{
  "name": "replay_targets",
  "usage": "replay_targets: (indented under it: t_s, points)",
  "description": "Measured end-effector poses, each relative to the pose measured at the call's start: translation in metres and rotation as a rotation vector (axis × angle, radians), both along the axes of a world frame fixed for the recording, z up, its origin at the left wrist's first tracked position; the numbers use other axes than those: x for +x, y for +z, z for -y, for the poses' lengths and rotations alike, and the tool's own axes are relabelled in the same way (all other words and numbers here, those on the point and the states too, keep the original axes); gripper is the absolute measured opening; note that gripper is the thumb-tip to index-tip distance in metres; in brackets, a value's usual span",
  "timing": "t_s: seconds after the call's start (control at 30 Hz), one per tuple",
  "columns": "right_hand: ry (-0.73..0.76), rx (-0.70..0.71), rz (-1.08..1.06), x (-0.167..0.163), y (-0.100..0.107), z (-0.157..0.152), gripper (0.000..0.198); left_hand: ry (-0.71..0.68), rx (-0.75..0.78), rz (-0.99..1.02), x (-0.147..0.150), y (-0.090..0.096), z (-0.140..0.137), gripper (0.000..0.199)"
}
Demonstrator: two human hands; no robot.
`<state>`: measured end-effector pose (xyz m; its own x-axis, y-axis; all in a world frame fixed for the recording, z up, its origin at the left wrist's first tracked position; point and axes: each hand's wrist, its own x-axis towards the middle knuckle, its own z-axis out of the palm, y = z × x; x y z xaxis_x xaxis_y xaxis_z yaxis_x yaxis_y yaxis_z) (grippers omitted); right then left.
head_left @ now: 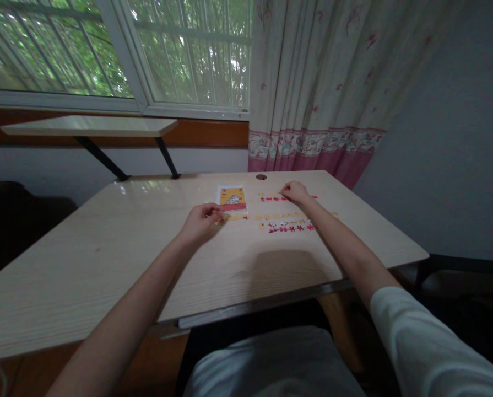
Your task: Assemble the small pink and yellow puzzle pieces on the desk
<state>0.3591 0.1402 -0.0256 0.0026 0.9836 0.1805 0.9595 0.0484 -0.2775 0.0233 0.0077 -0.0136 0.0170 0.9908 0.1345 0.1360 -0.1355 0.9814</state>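
My right hand (296, 192) is closed in a pinch at the far side of the desk. A small yellow puzzle piece (280, 192) shows at its fingertips, above a row of red puzzle pieces (270, 199). My left hand (202, 221) is half curled, thumb and fingers together, over the left end of a short row of yellow puzzle pieces (236, 218). What its fingers pinch, if anything, is too small to make out. Just beyond it lies a picture card (232, 199) with a white animal on yellow and red. More yellow, white and red pieces (290, 227) lie in rows beside my right forearm.
The pale wooden desk (118, 248) has a round cable hole (261, 177) near its back edge. At the back left a raised shelf (93, 125) stands on dark legs. Behind are a barred window and a patterned curtain (304, 82). The desk's front edge is close to my body.
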Motion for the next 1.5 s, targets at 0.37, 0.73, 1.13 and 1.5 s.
replay_targets:
  t_s: [0.37, 0.73, 1.13, 1.5]
  points:
    - [-0.162, -0.004, -0.041, 0.057, 0.001, -0.013, 0.026, 0.158, 0.078, -0.2, -0.023, -0.029, -0.021, 0.023]
    - [-0.17, -0.037, -0.045, 0.083, -0.005, -0.006, 0.026, 0.212, 0.083, -0.318, -0.039, -0.026, -0.024, 0.023]
    - [-0.017, -0.03, 0.021, 0.059, -0.01, -0.009, 0.035, 0.231, 0.103, -0.305, -0.04, -0.018, -0.021, 0.017]
    - [0.03, 0.031, 0.153, 0.029, -0.003, -0.009, 0.033, 0.219, 0.116, -0.332, -0.037, -0.014, -0.017, 0.018]
